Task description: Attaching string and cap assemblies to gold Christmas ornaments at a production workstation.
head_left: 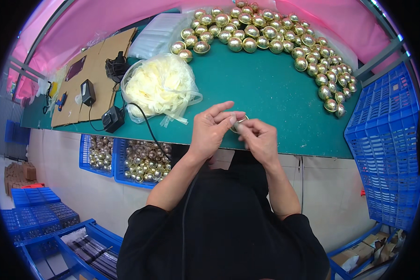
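Both hands meet just above the near edge of the green table (266,93), working together on one small gold ball (239,125). The left hand (211,129) curls around the ball from the left, its fingers (221,111) pinching a thin pale strip at the ball's top, while the right hand (260,138) closes on the ball from the right, fingers pressed together against it. Most of the ball is hidden between the two hands, so only a sliver of its shiny surface shows. Left of the hands, on the table, lies a clear bag of cream ribbon strips (159,87), with a black cable running past it to a black power adapter (113,118). A broad heap of gold balls (270,35) curves along the far and right sides of the table. Below the table's edge stand blue crates of gold balls (144,161), and a tall stack of blue crates (387,140) rises at the right.
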The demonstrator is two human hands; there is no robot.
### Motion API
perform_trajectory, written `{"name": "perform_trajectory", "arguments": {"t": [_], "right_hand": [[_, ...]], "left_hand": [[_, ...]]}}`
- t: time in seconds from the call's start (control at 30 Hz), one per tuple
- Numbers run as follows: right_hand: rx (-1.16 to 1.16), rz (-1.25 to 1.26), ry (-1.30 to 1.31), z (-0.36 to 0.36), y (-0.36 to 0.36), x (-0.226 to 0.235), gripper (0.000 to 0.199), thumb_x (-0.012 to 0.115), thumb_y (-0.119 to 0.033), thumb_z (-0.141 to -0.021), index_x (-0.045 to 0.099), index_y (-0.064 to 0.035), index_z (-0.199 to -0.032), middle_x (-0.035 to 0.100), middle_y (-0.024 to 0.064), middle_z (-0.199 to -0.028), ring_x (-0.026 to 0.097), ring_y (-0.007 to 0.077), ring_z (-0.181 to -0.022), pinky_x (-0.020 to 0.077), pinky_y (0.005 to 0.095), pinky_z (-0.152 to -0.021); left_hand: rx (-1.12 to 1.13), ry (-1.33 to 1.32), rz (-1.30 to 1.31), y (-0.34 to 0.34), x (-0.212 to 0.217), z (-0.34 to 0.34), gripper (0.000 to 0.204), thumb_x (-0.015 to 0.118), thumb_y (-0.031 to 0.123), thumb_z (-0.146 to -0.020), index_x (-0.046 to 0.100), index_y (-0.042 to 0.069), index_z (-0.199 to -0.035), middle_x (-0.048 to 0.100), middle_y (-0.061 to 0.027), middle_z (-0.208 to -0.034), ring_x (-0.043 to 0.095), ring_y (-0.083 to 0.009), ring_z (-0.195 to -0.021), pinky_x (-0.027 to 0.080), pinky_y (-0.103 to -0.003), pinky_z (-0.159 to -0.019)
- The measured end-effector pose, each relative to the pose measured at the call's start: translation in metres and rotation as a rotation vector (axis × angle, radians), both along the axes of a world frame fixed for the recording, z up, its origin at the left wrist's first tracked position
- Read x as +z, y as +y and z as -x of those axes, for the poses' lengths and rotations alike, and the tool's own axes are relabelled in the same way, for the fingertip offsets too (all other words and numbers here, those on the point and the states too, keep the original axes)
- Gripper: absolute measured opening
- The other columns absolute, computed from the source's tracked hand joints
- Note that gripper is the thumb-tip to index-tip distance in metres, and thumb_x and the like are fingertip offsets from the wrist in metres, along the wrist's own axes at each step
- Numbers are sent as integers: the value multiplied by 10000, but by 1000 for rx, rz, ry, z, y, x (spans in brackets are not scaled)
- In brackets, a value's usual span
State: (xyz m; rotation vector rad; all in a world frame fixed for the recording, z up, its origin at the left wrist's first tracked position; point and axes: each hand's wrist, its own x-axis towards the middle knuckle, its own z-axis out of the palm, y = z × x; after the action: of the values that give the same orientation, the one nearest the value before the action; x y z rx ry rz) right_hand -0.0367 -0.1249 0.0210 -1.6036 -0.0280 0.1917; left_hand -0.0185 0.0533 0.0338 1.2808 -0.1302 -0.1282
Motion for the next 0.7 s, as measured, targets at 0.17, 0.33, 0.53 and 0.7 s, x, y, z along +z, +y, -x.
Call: {"name": "perform_trajectory", "arguments": {"t": [0.17,0.33,0.53,0.7], "right_hand": [[-227,219,-553,-5,-8,38,113,789,-26,-905,775,-16,-1017,692,23,-833,596,81,-699,445,241,-586],[-81,319,-763,-20,-7,52,174,804,13,-854,782,-17,-1024,656,39,-810,589,105,-713,433,271,-575],[16,390,-773,-25,-11,59,97,768,43,-863,752,-5,-945,660,56,-847,600,118,-711,443,268,-571],[1,374,-785,-26,-13,81,43,704,55,-903,701,12,-906,625,67,-857,571,109,-692,440,258,-581]], "left_hand": [[-5,-30,-84,-2,13,2,459,689,18,-993,545,-93,-1415,779,-151,-1140,700,-116,-1026,551,-271,-932],[-36,-118,-179,-2,23,7,477,683,4,-994,535,-98,-1435,782,-99,-1110,672,-75,-988,548,-241,-872],[-59,-129,-184,0,28,5,462,700,20,-986,564,-94,-1412,775,-68,-1047,655,-64,-941,540,-234,-834],[-142,-145,-233,-4,37,-3,256,730,44,-965,719,-44,-1206,766,-47,-1012,659,-64,-906,528,-231,-776]]}}
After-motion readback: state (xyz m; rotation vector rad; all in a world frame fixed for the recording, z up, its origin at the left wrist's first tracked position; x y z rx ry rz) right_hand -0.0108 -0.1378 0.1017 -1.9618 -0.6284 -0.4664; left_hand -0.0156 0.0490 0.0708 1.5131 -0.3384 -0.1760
